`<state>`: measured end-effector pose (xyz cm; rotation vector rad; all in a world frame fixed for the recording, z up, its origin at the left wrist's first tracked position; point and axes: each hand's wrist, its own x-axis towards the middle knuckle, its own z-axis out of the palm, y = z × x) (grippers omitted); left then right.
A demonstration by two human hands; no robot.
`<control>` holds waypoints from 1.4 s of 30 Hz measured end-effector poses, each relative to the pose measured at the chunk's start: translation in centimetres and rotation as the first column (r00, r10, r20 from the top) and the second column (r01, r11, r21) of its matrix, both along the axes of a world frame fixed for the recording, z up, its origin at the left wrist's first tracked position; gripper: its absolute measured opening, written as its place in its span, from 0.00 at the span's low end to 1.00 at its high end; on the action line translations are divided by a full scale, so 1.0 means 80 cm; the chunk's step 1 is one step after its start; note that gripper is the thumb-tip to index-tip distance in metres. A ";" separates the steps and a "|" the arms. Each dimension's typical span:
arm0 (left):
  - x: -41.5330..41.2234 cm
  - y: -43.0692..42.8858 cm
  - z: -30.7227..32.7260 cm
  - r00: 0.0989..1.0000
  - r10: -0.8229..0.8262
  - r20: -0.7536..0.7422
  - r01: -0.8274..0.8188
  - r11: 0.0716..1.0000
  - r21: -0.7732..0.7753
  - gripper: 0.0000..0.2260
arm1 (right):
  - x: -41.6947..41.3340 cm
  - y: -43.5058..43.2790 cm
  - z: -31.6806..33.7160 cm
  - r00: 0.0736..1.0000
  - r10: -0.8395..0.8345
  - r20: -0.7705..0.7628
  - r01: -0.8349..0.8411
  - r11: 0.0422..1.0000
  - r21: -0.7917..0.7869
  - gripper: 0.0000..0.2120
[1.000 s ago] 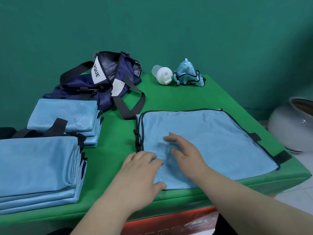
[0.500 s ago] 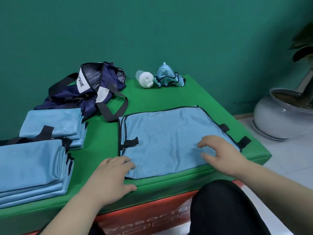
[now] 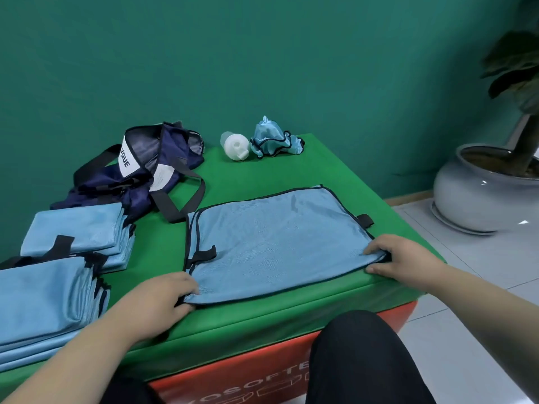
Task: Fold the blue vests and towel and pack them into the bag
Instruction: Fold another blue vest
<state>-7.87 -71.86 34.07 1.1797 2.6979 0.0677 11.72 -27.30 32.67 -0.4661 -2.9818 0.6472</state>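
A light blue vest [image 3: 277, 243] with dark trim lies flat on the green table [image 3: 291, 325], folded in half. My left hand [image 3: 157, 304] pinches its near left corner. At the near right corner my right hand [image 3: 405, 259] pinches the edge between fingers and thumb. The navy bag [image 3: 137, 176] lies open at the back left. Two stacks of folded blue vests sit at the left, a near stack [image 3: 40, 301] and a far stack [image 3: 78, 228]. A crumpled blue cloth [image 3: 274, 137] lies at the back.
A white plastic bottle [image 3: 234, 147] lies beside the crumpled cloth. A grey plant pot [image 3: 478, 193] stands on the tiled floor to the right of the table. My dark-trousered knee [image 3: 358, 354] is against the table's red front.
Both hands left the middle of the vest and moved apart to its near corners, where they now pinch it. The view shifted right, showing the plant pot.
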 end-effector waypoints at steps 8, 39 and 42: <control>0.004 0.000 0.016 0.995 0.092 -0.033 -0.089 0.992 0.095 0.11 | -0.005 0.011 -0.001 0.998 -0.048 -0.039 0.050 0.997 0.054 0.14; -0.056 0.022 0.055 0.906 0.413 0.093 -0.424 0.877 0.225 0.17 | -0.138 -0.005 0.071 0.987 -0.157 -0.017 0.158 0.983 0.091 0.19; -0.086 0.033 0.042 0.892 0.438 0.112 -0.452 0.854 0.259 0.19 | -0.173 0.002 0.055 0.985 -0.161 0.064 0.150 0.976 0.159 0.23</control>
